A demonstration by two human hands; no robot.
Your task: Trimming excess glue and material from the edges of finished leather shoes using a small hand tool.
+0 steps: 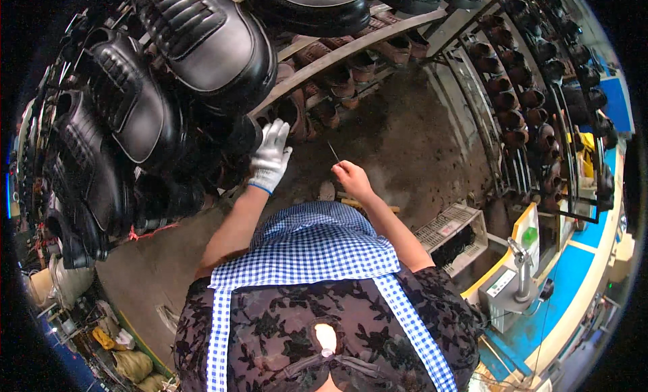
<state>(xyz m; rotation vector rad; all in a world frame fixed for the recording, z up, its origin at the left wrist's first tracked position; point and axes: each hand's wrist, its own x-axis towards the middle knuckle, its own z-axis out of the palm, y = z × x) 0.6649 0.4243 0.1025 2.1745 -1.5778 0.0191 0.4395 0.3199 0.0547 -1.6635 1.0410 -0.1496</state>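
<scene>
My left hand (pixel 271 155) wears a white glove with a blue cuff. Its fingers are stretched out, and it is close beside the dark toe of a black shoe (pixel 244 134) at the left rack; whether it touches the shoe I cannot tell. My bare right hand (pixel 355 180) is closed around a thin, pointed metal tool (pixel 333 151) whose tip points up and away; its handle is hidden in the fingers. Large black leather shoes (pixel 206 44) with dark uppers hang over the upper left. Brown shoes (pixel 337 78) sit on a lower shelf beyond my hands.
A metal shelf rail (pixel 351 51) runs across the top. On the right stands another rack (pixel 499 88) full of shoes. Nearby are a pale plastic crate (pixel 449 226), a grey boxy machine (pixel 514 287) and a blue-topped bench (pixel 570 277). Sacks (pixel 131 365) lie lower left.
</scene>
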